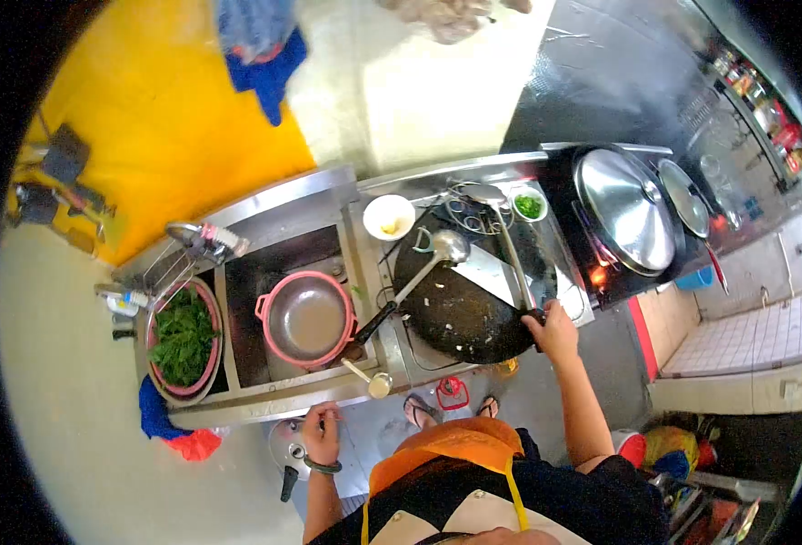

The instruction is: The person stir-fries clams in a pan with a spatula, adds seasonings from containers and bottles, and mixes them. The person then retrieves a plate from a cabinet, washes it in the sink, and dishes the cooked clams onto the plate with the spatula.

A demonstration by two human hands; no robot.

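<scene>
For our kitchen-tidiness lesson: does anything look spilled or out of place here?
White bits lie loosely scattered on the dark round surface by the right hand, perhaps stray scraps; what they are is unclear.

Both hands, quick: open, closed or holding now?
Left hand: loosely curled, nothing visibly held; open or closed unclear.
Right hand: closed on the black handle of a long silver metal utensil.

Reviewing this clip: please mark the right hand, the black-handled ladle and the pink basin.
Right hand (pixel 557 332): head view, back of the hand.
Black-handled ladle (pixel 453 246): head view, its metal bowl.
Pink basin (pixel 306 274): head view, far rim.
</scene>
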